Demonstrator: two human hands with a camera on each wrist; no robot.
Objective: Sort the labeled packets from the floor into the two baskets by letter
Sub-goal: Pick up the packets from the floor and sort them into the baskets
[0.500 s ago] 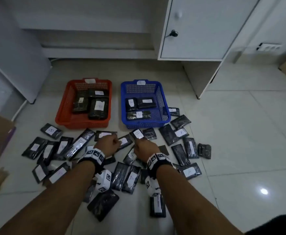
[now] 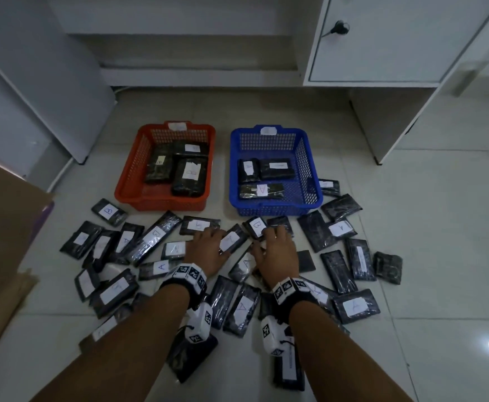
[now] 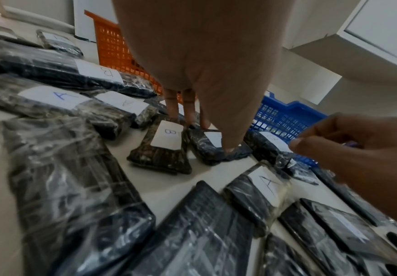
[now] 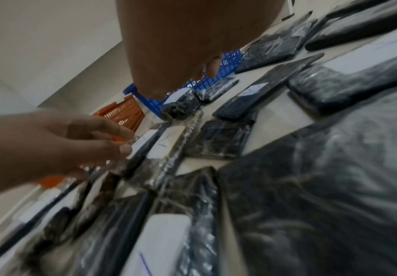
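Observation:
Many black wrapped packets with white letter labels lie scattered on the tiled floor. Behind them stand a red basket (image 2: 127,181) holding B packets and a blue basket (image 2: 310,169) holding A packets. My left hand (image 2: 211,242) reaches down onto a small packet (image 2: 233,237) in the middle and pinches it, thumb on its near end and fingertips at its far end (image 3: 206,149). Its letter is unreadable. My right hand (image 2: 278,245) hovers beside it. The right hand's bent fingertips touch the right edge of a packet marked B (image 2: 256,226) without gripping it.
A brown cardboard sheet (image 2: 2,227) lies at the left edge. A white cabinet (image 2: 382,53) with a door knob stands on legs behind the blue basket. More packets lie under my forearms, and bare tiles (image 2: 446,227) stretch to the right.
Both hands stay over the same middle packets and have edged slightly forward. The left thumb and fingers have settled onto the small packet. No packet has left the floor.

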